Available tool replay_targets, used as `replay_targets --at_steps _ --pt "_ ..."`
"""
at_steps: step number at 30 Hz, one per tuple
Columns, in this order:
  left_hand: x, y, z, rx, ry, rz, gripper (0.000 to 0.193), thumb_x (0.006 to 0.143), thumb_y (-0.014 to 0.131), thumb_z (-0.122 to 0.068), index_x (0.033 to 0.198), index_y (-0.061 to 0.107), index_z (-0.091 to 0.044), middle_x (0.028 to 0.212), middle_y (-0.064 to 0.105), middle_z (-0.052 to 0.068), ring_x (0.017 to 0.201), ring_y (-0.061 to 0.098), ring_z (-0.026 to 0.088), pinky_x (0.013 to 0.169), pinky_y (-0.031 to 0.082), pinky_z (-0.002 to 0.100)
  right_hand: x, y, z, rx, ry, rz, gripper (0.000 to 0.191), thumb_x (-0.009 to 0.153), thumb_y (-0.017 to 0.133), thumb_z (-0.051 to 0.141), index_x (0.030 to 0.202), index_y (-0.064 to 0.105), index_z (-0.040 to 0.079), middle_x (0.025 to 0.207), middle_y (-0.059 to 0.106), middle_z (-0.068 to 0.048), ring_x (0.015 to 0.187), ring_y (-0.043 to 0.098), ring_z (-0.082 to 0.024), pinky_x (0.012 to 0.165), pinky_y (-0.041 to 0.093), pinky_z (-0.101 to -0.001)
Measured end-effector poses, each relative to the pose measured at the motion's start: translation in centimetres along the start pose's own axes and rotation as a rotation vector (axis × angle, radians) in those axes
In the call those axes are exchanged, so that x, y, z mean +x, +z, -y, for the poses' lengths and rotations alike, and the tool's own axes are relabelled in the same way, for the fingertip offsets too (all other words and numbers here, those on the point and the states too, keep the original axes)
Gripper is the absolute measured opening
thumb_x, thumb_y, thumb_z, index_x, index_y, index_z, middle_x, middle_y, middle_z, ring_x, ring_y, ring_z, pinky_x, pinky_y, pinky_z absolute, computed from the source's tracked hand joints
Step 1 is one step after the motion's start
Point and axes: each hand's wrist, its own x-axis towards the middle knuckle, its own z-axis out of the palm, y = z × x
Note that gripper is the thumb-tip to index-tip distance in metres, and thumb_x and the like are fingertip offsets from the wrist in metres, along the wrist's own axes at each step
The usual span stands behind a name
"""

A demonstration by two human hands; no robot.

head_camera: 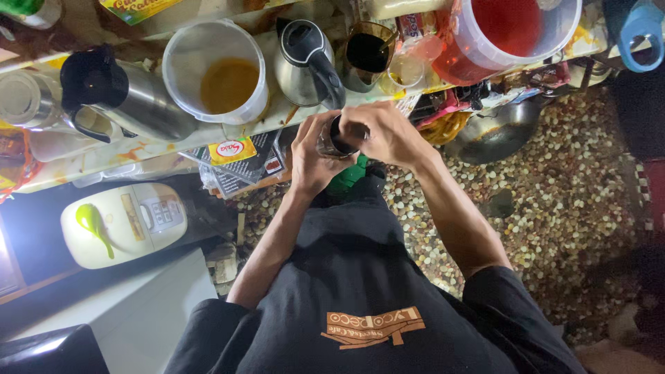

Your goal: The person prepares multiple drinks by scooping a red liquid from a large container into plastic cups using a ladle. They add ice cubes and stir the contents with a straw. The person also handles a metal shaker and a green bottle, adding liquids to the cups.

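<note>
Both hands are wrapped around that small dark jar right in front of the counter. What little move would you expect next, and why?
Probably a twist of the top. The left hand grips the small jar around its side, while the right hand covers it from above, a hold suited to turning a lid. The jar is held in the air in front of the counter, not resting on it.

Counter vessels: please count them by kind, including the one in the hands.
Clear plastic pitchers: 2
Steel kettles or flasks: 2
Glasses with dark liquid, one on the counter, one held in both hands: 2
Total: 6
</note>
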Motion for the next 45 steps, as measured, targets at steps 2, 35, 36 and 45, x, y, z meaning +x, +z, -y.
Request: replay_targets --at_steps 2,35,36,45 --pt "0.1 0.0 0.1 -0.002 0.003 0.005 0.075 0.061 0.094 -0.012 0.129 0.061 -0.01 0.12 0.066 0.011 0.111 0.068 0.031 0.095 0.058 0.04 0.0 0.1 -0.2 -0.169 0.073 0.05 0.015 0.083 0.08 0.006 0.092 0.068 0.008 0.08 0.07 -0.008 0.072 0.068 -0.024 0.062 0.052 -0.0371" --pt "0.1 1.5 0.3 -0.135 0.041 0.159 0.079 0.062 0.096 -0.008 0.133 0.061 -0.009 0.123 0.065 0.01 0.11 0.069 0.027 0.096 0.057 0.037 -3.3 -0.8 0.8 -0.177 0.177 -0.096 0.017 0.082 0.079 0.003 0.089 0.064 0.007 0.075 0.068 -0.008 0.068 0.066 -0.021 0.061 0.051 -0.0369" --pt "0.1 1.6 0.3 -0.13 0.042 0.164 0.079 0.062 0.096 -0.007 0.133 0.061 -0.009 0.123 0.065 0.01 0.111 0.068 0.027 0.097 0.056 0.037 -3.3 -0.8 0.8 -0.295 0.165 -0.147 0.017 0.082 0.079 0.002 0.089 0.064 0.007 0.076 0.067 -0.009 0.071 0.066 -0.023 0.063 0.051 -0.0377" --pt "1.1 2.9 0.0 -0.167 0.056 0.202 0.079 0.063 0.096 -0.009 0.134 0.061 -0.009 0.123 0.064 0.01 0.111 0.068 0.027 0.096 0.056 0.037 -4.4 -2.3 0.4 -0.004 0.155 -0.113 0.017 0.082 0.076 0.003 0.093 0.064 0.006 0.083 0.07 -0.006 0.075 0.069 -0.021 0.065 0.052 -0.0365"
